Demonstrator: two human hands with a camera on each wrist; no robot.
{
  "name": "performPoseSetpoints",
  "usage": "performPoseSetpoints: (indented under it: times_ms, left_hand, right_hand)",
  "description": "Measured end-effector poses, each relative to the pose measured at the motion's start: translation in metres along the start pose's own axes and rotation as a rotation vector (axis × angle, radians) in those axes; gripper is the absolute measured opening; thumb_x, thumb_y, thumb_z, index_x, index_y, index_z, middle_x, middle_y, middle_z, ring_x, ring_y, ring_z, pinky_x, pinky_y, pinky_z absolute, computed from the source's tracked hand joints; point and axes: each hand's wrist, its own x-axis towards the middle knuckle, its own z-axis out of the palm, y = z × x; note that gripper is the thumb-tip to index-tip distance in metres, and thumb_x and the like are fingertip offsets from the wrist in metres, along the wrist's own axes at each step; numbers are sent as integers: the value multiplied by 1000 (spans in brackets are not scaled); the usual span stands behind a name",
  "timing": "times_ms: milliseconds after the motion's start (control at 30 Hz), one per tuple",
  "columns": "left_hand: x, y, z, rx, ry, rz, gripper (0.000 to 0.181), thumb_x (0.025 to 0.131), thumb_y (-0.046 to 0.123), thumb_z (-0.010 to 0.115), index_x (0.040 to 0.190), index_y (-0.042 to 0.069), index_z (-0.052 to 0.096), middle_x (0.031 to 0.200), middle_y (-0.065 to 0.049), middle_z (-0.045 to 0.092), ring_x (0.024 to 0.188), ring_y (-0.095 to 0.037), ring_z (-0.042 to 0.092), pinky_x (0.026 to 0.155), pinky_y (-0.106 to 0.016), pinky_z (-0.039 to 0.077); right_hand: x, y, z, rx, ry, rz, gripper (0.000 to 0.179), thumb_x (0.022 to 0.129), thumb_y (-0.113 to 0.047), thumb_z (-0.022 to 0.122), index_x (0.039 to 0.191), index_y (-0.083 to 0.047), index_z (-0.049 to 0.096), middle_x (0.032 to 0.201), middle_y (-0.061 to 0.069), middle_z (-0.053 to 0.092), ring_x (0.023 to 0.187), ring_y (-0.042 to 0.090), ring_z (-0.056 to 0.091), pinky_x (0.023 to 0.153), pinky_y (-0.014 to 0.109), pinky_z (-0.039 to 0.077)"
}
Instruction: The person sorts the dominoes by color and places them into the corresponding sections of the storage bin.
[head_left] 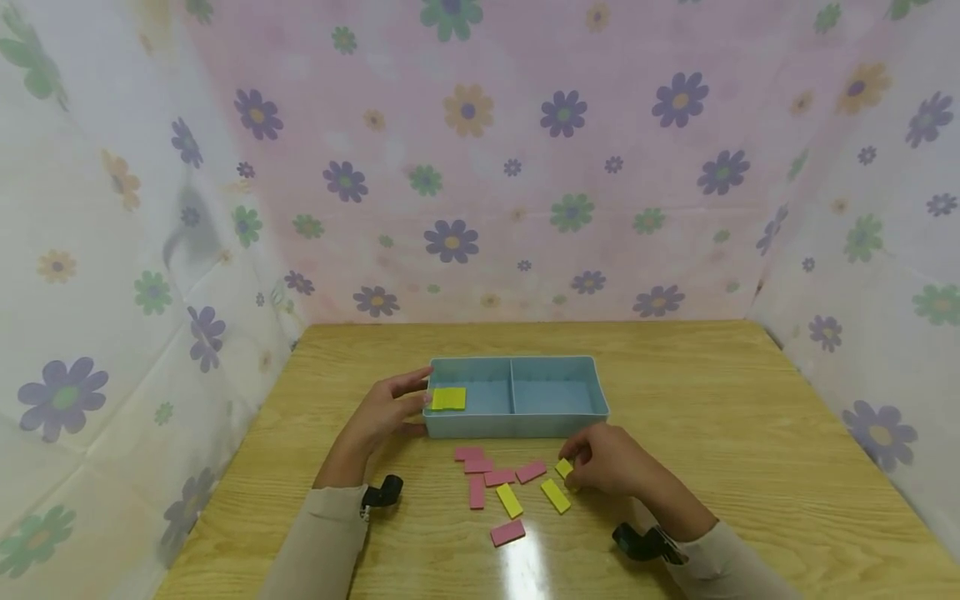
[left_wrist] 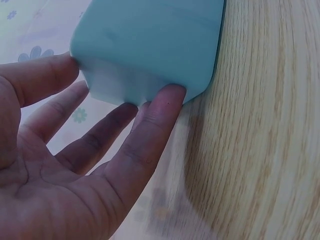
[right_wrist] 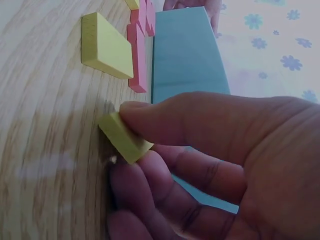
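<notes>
A blue box [head_left: 517,427] is resting on a wooden table [head_left: 697,400], a divider [head_left: 512,387] splitting it into two compartments. The left hand [head_left: 381,408] is touching the box's left end, its fingers spreading apart and their tips pressing against the end wall. The right hand [head_left: 611,462] is working in front of the box, near its right end; its thumb and fingers are pinching a small yellow block [right_wrist: 124,139], which is sitting tilted in the grip, close above the table and outside the box. Inside the box's left compartment, yellow pieces [head_left: 448,399] are lying flat against each other by the left end; their exact count is hard to tell. In front of the box, two loose yellow blocks [head_left: 556,496] are lying on the table, one of them just beside the right hand on the side toward the box's left end. Six pink blocks [head_left: 498,477] are also lying in front of the box: five are clustering nearer its front wall, some of them touching, and one is lying apart, farthest from the box. A flower-printed cloth [head_left: 510,200] is hanging behind the box and also covering the sides beyond its two ends.
</notes>
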Motion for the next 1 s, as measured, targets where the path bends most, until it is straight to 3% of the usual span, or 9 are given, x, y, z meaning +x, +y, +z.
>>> performPoseSetpoints:
  times_ms: [300, 500, 1000]
  left_hand:
    - [-1, -1, -2, -10, -15, -3, 61, 103, 11, 65, 159, 22, 44, 160, -20, 42, 129, -43, 59, 87, -53, 62]
    - [-1, -1, -2, 2, -17, 12, 60, 103, 13, 65, 158, 23, 45, 159, -18, 43, 130, -42, 58, 87, -51, 62]
    - [-1, 1, -2, -2, -11, 6, 59, 102, 13, 66, 157, 23, 47, 160, -19, 42, 127, -41, 61, 85, -50, 63]
  right_hand:
    - [0, 3, -2, -6, -4, -59, 17, 81, -11, 87, 98, -11, 81, 79, -3, 70, 71, 14, 58, 59, 27, 48]
    - [-1, 2, -6, -40, 28, -43, 15, 83, -12, 85, 98, -10, 82, 89, -2, 76, 78, 13, 63, 65, 30, 54]
    - [0, 0, -7, -2, 73, 4, 16, 83, -17, 86, 96, -11, 82, 83, -3, 74, 74, 12, 65, 64, 30, 54]
